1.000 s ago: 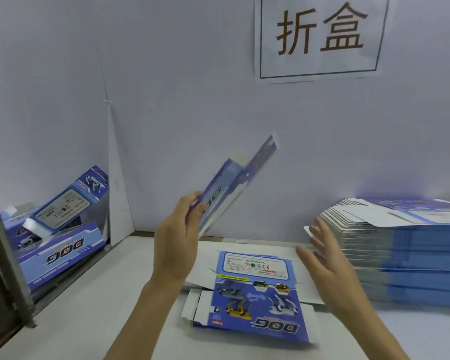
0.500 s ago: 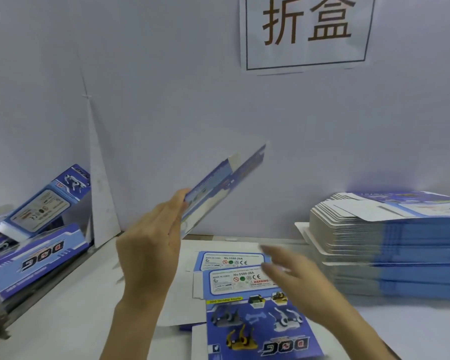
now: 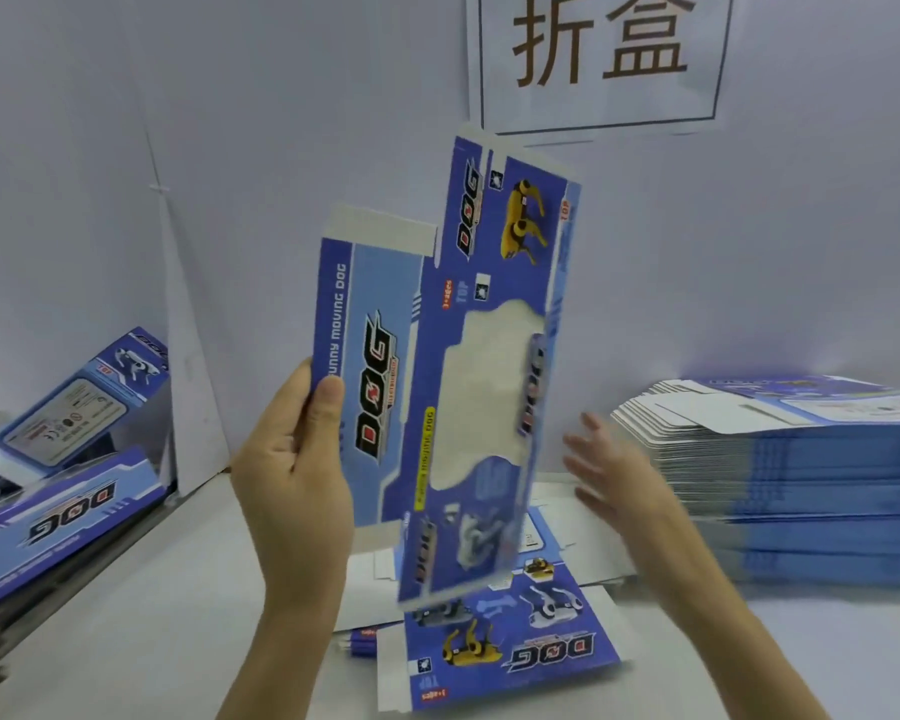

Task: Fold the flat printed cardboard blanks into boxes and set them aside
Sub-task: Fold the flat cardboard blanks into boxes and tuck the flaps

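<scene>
Blanks in the big stack (image 3: 801, 459) are sitting flat at the right of the table (image 3: 141, 641), well apart from the finished boxes (image 3: 63, 511) leaning in a heap at far left. Between them I am holding one blank (image 3: 437, 381) upright in the air, printed side toward me. Its lower end is hanging over another blank (image 3: 515, 652) lying face up on the table.

My left hand (image 3: 292, 485) is pinching the held blank at its left edge, thumb (image 3: 328, 407) on the print, fingers behind. My right hand (image 3: 624, 491) is hovering just right of the sheet, fingers spread, holding nothing. It is blurred, so I cannot tell whether it is touching the edge.

Judgement: thin card, light, stiff across the panels but weak at the scores and around the window cut-out, so a one-edge pinch is probably letting it flex. I am expecting the right hand to need the opposite long edge, clear of the window, to open the sleeve.
</scene>
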`<state>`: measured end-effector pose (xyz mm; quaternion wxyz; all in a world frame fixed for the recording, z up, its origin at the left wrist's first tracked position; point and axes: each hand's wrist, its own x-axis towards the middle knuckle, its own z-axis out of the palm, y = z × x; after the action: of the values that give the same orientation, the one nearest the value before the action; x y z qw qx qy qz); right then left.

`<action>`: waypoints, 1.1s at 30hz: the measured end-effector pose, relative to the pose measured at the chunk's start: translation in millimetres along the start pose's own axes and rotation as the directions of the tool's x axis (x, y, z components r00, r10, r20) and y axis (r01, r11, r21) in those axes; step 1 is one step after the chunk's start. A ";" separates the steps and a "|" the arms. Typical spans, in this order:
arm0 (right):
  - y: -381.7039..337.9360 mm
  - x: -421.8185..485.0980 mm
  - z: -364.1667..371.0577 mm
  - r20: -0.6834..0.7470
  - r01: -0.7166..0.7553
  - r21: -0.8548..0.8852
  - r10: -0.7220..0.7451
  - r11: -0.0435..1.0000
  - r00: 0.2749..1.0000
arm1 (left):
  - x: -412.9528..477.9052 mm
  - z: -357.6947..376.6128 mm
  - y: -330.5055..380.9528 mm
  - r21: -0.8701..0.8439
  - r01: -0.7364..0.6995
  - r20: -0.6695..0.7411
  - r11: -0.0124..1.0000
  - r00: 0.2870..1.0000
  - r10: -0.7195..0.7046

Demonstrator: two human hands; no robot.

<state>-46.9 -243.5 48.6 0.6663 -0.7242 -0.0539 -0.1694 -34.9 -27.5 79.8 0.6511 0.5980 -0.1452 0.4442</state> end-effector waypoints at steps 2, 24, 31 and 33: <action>-18.8 -6.2 -2.0 0.022 0.094 0.099 -0.096 0.991 0.995 | -2.4 6.5 2.4 -0.081 0.142 0.049 0.987 0.989 -0.139; -20.2 -23.5 16.1 -0.144 0.242 -0.153 -0.264 0.958 0.954 | -22.3 27.7 6.8 0.088 0.320 0.377 0.943 0.866 -0.329; -19.7 -22.5 17.1 -0.035 0.236 -0.080 -0.240 0.968 0.970 | -32.6 25.3 2.8 -0.156 0.769 0.713 0.620 0.522 -0.468; -16.7 -18.2 9.6 -0.043 0.197 -0.060 -0.200 0.978 0.979 | -32.1 28.5 -0.5 -0.185 0.805 0.678 0.564 0.519 -0.520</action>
<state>-67.3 -229.6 58.1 0.6270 -0.7289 -0.1051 -0.2541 -42.8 -66.4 63.2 0.8262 0.5245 -0.1821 -0.0952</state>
